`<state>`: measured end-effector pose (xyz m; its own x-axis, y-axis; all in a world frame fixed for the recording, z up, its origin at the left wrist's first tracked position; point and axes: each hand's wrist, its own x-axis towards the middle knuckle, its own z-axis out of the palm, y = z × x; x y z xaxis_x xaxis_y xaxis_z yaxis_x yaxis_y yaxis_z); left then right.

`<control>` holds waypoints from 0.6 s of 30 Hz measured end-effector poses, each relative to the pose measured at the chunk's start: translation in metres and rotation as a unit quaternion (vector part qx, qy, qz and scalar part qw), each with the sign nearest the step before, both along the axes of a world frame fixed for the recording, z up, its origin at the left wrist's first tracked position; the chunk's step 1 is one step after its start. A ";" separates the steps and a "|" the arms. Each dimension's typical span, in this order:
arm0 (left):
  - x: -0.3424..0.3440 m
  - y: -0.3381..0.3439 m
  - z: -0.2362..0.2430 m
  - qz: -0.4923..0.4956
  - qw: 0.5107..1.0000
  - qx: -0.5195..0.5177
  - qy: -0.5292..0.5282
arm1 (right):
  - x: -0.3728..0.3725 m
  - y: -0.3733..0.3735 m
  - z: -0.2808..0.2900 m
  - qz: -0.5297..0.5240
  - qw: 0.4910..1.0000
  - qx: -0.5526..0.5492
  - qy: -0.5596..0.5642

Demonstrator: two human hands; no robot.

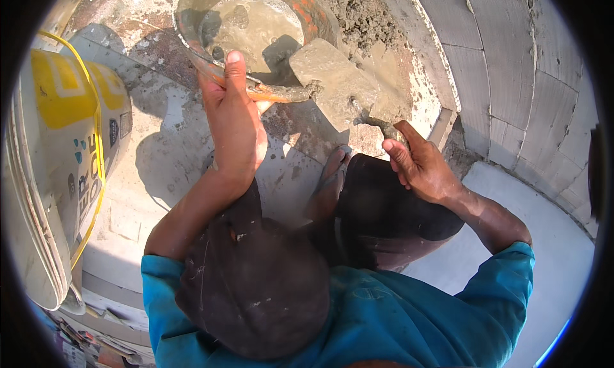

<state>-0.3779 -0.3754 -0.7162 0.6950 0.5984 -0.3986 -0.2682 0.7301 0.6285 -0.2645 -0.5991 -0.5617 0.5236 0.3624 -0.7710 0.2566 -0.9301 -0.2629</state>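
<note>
My left hand (235, 128) is closed around the near rim of a mortar-smeared orange bucket (313, 24), its thumb laid over the edge. Watery grey cement slurry (265, 26) lies inside the bucket. In my right hand (422, 163) is the handle of a trowel, gripped with the thumb along it. The trowel's broad blade (336, 80) is coated with wet mortar and overlaps the bucket's right edge; whether the two touch, I cannot tell. Beneath and beyond the blade, wet mortar spreads over a stained board.
A heap of rough mortar (361, 13) sits right of the bucket. Along the right side rises a grey block wall (492, 67). At left lies a large white-and-yellow pail (70, 131) with a yellow handle. A pale slab (511, 259) borders my right side.
</note>
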 end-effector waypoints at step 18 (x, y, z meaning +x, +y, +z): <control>-0.022 0.050 -0.023 -0.119 0.989 0.073 0.055 | 0.095 0.282 -0.042 0.778 0.300 0.253 -0.490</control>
